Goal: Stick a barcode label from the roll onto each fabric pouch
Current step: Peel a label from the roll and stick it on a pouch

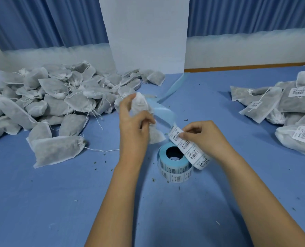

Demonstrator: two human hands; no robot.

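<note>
Left hand (pixel 132 122) grips a pouch (pixel 140 103); right hand (pixel 202 134) pinches a barcode label (pixel 175 134).

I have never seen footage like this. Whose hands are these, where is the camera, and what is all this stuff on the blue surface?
There is no machine here. A person wears a camera on the head, and it looks down at their own two hands. The left hand holds one fabric pouch. The right hand pinches a barcode label at the top of the strip that unwinds from the roll. The roll stands on the blue table. The left heap is pouches with no labels showing; the right heap has labels stuck on.
</note>
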